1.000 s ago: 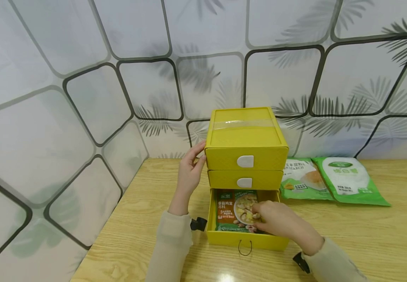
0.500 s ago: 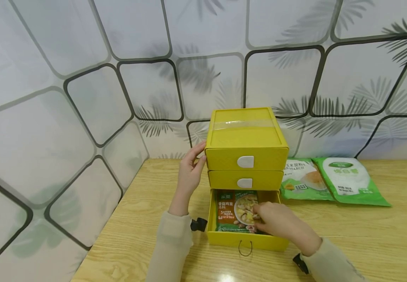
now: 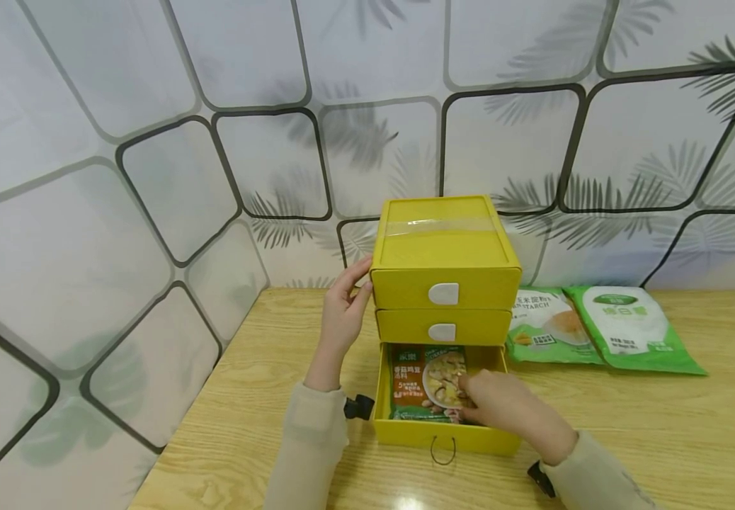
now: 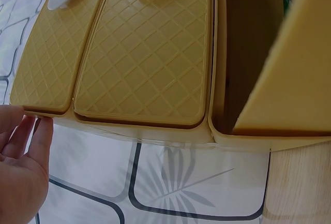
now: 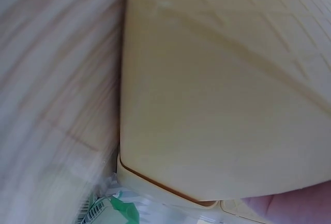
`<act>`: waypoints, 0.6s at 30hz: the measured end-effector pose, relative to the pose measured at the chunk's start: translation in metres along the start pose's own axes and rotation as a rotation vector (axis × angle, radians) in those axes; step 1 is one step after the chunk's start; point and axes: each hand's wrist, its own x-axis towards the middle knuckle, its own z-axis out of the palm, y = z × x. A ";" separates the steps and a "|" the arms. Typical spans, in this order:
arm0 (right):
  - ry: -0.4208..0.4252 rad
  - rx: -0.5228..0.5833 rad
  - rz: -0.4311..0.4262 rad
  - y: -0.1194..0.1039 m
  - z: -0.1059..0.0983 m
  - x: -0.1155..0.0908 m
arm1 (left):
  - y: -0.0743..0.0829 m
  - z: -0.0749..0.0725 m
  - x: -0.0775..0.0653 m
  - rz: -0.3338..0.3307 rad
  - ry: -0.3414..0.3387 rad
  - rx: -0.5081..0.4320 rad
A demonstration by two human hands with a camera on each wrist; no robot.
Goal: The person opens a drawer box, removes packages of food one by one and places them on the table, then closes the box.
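Observation:
A yellow three-drawer box (image 3: 444, 234) stands on the wooden table, its bottom drawer (image 3: 406, 433) pulled out. Inside the drawer lies a soup mix packet (image 3: 408, 386), brown and green with a bowl of soup printed on it. My left hand (image 3: 342, 312) rests against the box's upper left side, fingers along the side and thumb by the front corner; the left wrist view shows its fingertips at that edge. My right hand (image 3: 508, 404) reaches over the drawer's right wall, fingers down at the packet's right edge. I cannot tell whether they pinch it, as the fingertips are hidden.
Right of the box lie a corn starch bag (image 3: 549, 329) and another green-and-white bag (image 3: 629, 326), overlapping. White tabs (image 3: 442, 293) mark the upper two drawers, and a thin dark loop (image 3: 443, 453) hangs on the open drawer. A patterned cloth wall (image 3: 380, 142) rises behind.
My right hand has shifted slightly to the right and down, so a little more of the packet's right side shows. My left hand and the box have stayed in place.

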 end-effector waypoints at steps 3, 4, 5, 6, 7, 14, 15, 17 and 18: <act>-0.009 -0.019 0.005 0.000 0.001 0.000 | 0.000 0.000 0.000 -0.001 -0.002 -0.003; -0.009 -0.028 0.003 0.000 0.002 0.000 | -0.001 0.000 0.000 0.000 -0.003 -0.003; -0.009 -0.033 0.001 0.000 0.002 0.000 | -0.001 0.000 0.000 0.002 -0.003 -0.004; -0.009 -0.037 -0.001 0.000 0.002 0.000 | -0.001 0.000 0.000 0.006 -0.003 -0.006; -0.009 -0.038 -0.004 0.000 0.002 0.000 | -0.001 0.000 0.000 0.009 -0.003 -0.007; -0.018 -0.006 -0.049 0.002 0.001 -0.001 | -0.002 0.000 0.000 0.015 -0.005 -0.003; -0.020 0.007 -0.063 0.003 0.001 -0.001 | -0.002 0.000 0.000 0.014 -0.005 -0.002; -0.024 0.037 -0.099 0.004 0.001 -0.001 | -0.001 0.000 0.000 0.015 -0.004 0.000; -0.027 0.054 -0.115 0.005 0.001 -0.001 | -0.001 -0.001 -0.001 0.016 -0.003 0.002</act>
